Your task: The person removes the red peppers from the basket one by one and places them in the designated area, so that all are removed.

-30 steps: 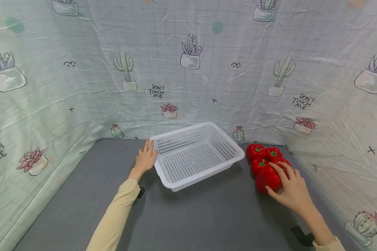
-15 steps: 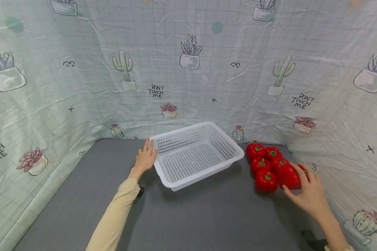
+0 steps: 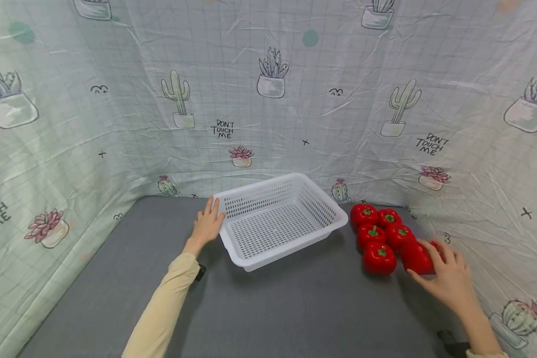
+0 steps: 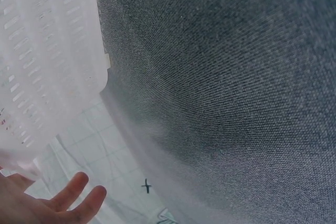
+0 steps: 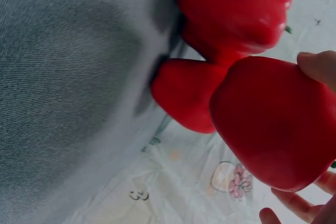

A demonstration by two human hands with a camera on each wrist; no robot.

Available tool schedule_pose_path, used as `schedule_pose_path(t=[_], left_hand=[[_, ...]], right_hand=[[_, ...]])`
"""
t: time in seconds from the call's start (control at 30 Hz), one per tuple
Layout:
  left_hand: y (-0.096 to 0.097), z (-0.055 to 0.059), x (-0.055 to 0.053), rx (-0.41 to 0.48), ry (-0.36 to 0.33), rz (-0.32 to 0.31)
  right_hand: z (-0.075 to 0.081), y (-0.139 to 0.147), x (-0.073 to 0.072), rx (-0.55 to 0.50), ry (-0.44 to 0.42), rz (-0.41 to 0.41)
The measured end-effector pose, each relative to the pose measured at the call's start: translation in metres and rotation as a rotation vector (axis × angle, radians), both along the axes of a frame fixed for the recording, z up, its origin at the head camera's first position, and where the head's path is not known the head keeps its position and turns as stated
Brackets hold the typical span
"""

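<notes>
My right hand (image 3: 452, 281) grips a red bell pepper (image 3: 416, 257) at the right end of a cluster of others. In the right wrist view the thumb lies on one side of this pepper (image 5: 273, 124) and the fingers on the other. Beside it, in the head view, sit several red bell peppers with green stems, the front one (image 3: 379, 258) closest to the held one. At the left, my left hand (image 3: 207, 223) rests with extended fingers on the rim of a white perforated plastic basket (image 3: 277, 259). The left wrist view shows two fingers (image 4: 79, 184) free of the basket wall.
The basket and peppers stand on a dark grey cloth-covered table (image 3: 295, 313). A pale curtain (image 3: 304, 114) printed with cacti hangs around the back and both sides, close behind the basket and to the right of the peppers.
My right hand has moved right with the held pepper, from over the front pepper to beside the cluster, uncovering the front pepper. My left hand and the basket have stayed in place.
</notes>
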State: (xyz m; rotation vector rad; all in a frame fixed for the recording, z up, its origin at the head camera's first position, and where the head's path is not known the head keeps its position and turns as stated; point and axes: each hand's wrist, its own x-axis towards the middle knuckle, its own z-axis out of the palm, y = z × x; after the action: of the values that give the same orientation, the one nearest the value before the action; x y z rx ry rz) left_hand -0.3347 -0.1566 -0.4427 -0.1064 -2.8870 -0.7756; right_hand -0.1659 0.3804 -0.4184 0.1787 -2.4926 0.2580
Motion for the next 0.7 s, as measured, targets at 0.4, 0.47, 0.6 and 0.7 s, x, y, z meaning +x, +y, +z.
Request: schedule_pose_path(t=[0.4,0.47,0.6,0.7], left_hand=[[0.0,0.0,0.0,-0.003,0.006,-0.004],[0.0,0.001,0.0,-0.002,0.003,-0.004],[0.0,0.001,0.001,0.008,-0.007,-0.003],[0.0,0.001,0.001,0.01,-0.01,-0.005]], right_hand=[[-0.011,0.008,-0.01,0.064,-0.038,0.0],[-0.012,0.009,-0.012,0.063,-0.059,0.007],[-0.014,0.011,-0.016,0.051,-0.114,0.025],[-0.016,0.013,-0.019,0.051,-0.139,0.033]])
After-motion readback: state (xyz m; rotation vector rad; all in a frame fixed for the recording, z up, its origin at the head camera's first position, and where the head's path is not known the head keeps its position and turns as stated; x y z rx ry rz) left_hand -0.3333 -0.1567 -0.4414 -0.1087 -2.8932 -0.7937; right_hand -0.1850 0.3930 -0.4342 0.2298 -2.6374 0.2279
